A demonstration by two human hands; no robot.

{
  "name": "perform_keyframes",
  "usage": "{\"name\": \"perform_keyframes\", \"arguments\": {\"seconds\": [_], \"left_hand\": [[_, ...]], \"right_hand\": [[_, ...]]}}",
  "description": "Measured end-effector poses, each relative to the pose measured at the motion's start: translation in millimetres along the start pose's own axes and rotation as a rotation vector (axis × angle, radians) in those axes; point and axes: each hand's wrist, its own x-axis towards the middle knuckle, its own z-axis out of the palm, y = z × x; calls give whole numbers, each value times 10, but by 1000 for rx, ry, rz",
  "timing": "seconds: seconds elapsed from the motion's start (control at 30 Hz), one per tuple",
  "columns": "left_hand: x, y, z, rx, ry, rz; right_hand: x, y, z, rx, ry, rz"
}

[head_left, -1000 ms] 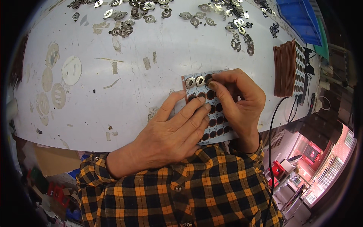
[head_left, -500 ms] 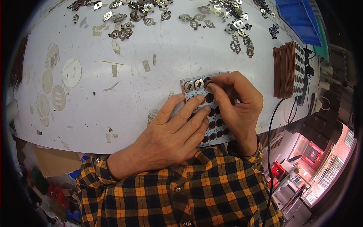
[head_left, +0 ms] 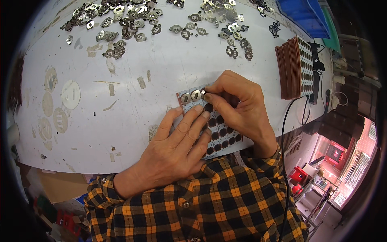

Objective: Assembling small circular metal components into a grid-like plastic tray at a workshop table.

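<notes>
A pale blue panel of small circuit boards with rows of dark round spots lies on the table before me. Two round metal battery clips sit side by side at its far left corner. Over the spot beside them, the thumb and fingertips of my right hand pinch a third clip, which my fingers partly cover. My left hand rests with fingers spread on the panel's left part, hiding some of the spots.
Loose metal clips are scattered in heaps along the far side of the white table. A stack of brown-edged panels stands to the right, near a blue bin. A black cable hangs over the right table edge.
The whole view has shifted a little. The third clip, tilted in my right fingers before, now lies flatter beside the two clips. My left hand keeps its place on the panel.
</notes>
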Motion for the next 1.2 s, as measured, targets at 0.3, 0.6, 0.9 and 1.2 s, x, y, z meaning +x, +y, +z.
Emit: {"name": "perform_keyframes", "arguments": {"seconds": [0.3,0.6,0.9,1.2], "left_hand": [[1,11,17,-2,-8,1],[-22,-6,33,-32,5,-9],[-25,-21,41,-43,28,-9],[-30,-22,55,-37,27,-24]], "right_hand": [[-58,-34,65,-5,102,46],[243,232,-275,-425,369,-171],[281,489,-340,-424,454,-218],[26,110,-397,483,76,380]]}}
